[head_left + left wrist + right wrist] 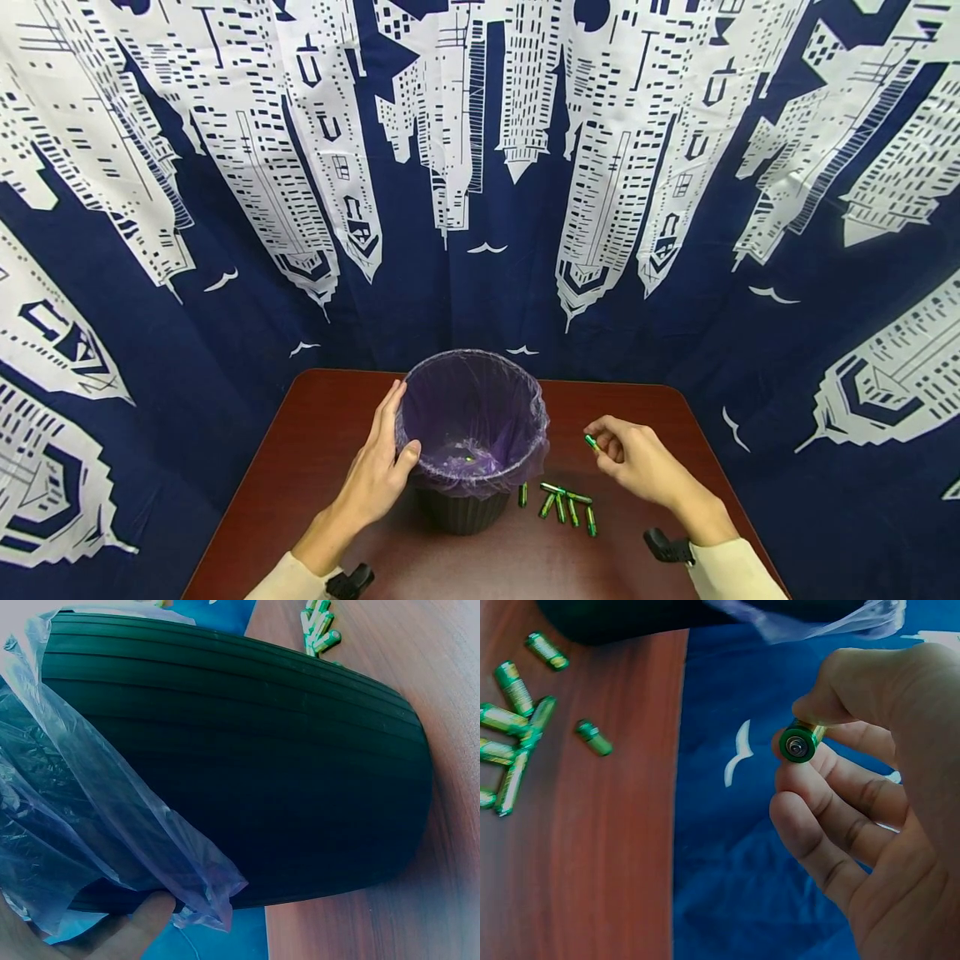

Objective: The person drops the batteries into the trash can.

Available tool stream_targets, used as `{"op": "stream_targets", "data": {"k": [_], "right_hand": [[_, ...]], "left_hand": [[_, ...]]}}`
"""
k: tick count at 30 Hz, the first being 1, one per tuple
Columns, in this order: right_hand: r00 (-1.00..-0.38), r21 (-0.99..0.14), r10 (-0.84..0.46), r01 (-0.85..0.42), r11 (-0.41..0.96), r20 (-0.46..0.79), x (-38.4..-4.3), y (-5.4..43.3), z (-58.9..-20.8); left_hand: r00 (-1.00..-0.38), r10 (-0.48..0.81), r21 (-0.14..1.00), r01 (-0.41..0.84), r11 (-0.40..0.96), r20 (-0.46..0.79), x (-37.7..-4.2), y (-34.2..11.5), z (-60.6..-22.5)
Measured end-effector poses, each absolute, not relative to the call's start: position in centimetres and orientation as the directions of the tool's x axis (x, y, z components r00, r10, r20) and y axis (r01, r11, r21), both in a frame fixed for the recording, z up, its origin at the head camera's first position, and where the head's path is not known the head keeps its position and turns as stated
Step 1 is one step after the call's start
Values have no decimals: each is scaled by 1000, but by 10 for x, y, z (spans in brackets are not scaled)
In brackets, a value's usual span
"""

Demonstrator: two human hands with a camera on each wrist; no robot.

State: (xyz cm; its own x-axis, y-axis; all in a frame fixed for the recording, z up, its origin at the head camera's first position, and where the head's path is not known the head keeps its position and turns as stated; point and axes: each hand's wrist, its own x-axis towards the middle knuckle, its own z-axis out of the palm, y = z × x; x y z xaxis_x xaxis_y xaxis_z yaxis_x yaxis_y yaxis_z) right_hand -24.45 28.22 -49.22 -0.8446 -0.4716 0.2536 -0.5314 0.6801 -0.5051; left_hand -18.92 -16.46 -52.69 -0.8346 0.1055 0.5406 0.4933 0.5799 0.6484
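A dark ribbed trash bin (461,508), lined with a translucent purple bag (480,400), stands upright on the table. My left hand (375,467) rests against the bin's left side at the rim, fingers straight and thumb apart from them; in the left wrist view the thumb (154,911) lies beside the bag's overhanging edge. To the right of the bin, above the table, my right hand (645,462) pinches a green battery (799,742) between thumb and fingers, one end facing the wrist camera. Inside the bag, a small green spot (469,458) shows among the folds.
Several green batteries (560,508) lie loosely together on the reddish-brown table (330,417), right of the bin. One battery (522,495) lies apart, close to its base. A navy curtain (450,308) with white buildings hangs behind the table.
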Motion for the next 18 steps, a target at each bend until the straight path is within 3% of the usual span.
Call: {"op": "stream_targets", "data": {"k": [18], "right_hand": [[-728, -386, -556, -685, 618, 400, -271, 249, -431]], "left_hand": [[-840, 101, 652, 483, 584, 533, -189, -165, -528]]}}
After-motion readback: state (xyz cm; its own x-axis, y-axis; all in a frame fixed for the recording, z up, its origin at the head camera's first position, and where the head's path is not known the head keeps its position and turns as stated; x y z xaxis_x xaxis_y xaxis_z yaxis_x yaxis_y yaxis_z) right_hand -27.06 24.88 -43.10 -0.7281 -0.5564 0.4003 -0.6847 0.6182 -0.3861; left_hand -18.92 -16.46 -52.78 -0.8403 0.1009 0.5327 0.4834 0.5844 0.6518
